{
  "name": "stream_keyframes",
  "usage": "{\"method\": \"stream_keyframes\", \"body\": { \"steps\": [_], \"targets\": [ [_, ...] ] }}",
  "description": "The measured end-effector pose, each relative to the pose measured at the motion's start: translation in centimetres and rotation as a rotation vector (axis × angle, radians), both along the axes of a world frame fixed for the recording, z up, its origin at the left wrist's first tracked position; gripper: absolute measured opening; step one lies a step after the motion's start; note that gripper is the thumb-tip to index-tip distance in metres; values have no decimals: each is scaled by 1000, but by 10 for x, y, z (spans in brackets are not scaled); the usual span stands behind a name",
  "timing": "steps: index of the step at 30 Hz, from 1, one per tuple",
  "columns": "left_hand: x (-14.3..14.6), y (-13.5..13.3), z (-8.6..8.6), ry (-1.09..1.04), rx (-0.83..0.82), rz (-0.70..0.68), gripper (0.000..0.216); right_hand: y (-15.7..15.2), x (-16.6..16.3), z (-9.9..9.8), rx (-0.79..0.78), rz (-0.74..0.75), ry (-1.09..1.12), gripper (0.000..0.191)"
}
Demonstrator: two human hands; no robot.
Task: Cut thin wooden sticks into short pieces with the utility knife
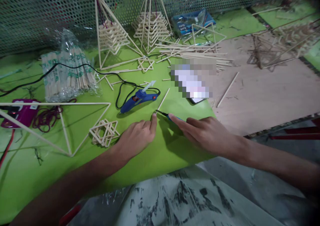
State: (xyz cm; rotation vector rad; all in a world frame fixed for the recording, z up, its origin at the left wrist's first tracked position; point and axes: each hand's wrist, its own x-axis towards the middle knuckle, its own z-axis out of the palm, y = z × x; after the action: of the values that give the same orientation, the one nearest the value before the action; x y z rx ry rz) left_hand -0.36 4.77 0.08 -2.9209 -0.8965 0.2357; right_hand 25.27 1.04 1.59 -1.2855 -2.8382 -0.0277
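A short wooden stick (164,98) lies on the green tabletop. My left hand (137,136) presses its near end down with the index finger, the other fingers curled. My right hand (208,134) is closed round a craft knife (163,113) with a dark blade and a blue handle. The blade's tip meets the stick right by my left fingertip. Just beyond, a blue glue gun (138,100) lies on its side with a glue stick poking out. Left of my left hand sits a small stacked star of sticks (104,132).
Two stick pyramids (113,36) stand at the back beside loose sticks (195,54). A phone (191,82) lies right of the glue gun, bagged sticks (70,71) at left. A black cord (85,65) crosses the table. A large stick frame (67,146) lies at left.
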Motion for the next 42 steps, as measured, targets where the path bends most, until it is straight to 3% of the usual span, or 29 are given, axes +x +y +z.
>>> {"method": "stream_keyframes", "body": {
  "steps": [6,22,35,42],
  "targets": [
    [-1,3,0,-1,-14,-28,56,-10,2,0,11,-10,-18,56],
    [1,3,0,6,-47,2,55,7,-8,-4,52,27,-4,58],
    [0,6,2,17,-30,-47,55,7,2,15,-29,53,-52,53],
    [0,6,0,16,-27,-65,57,13,0,12,-18,77,-66,61]
  ]
}}
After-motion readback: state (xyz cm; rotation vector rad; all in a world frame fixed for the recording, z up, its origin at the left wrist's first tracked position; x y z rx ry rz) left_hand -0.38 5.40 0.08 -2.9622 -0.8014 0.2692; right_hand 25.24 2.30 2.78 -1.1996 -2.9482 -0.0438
